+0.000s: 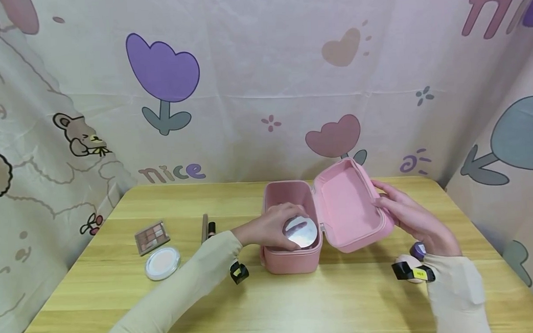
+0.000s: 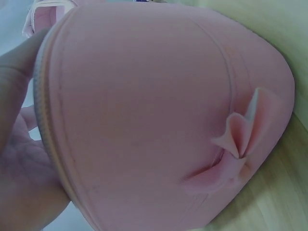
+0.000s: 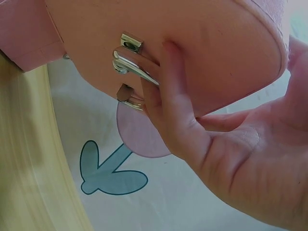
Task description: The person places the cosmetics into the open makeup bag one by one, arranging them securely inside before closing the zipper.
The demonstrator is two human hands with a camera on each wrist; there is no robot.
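A pink cosmetic case (image 1: pixel 292 262) stands on the table with its lid (image 1: pixel 344 203) swung out to the right. Reaching into its opening, my left hand (image 1: pixel 275 227) grips a round, shiny, mirror-like disc (image 1: pixel 305 232) between thumb and fingers. In the left wrist view, the case's side (image 2: pixel 134 96) and a pink bow (image 2: pixel 236 161) fill most of the frame, hiding the disc. My right hand (image 1: pixel 406 210) holds the lid by its outer edge. Close up in the right wrist view, fingers (image 3: pixel 175 91) lie by the lid's metal handle fitting (image 3: pixel 127 62).
To the left lie an eyeshadow palette (image 1: pixel 152 238), a round white compact (image 1: pixel 162 263), a slim brown stick (image 1: pixel 204 228) and a black-capped tube (image 1: pixel 212 229). Beside the right wrist are a small purple item (image 1: pixel 418 250) and a partly hidden pale round one. A printed curtain (image 1: pixel 245 64) hangs behind.
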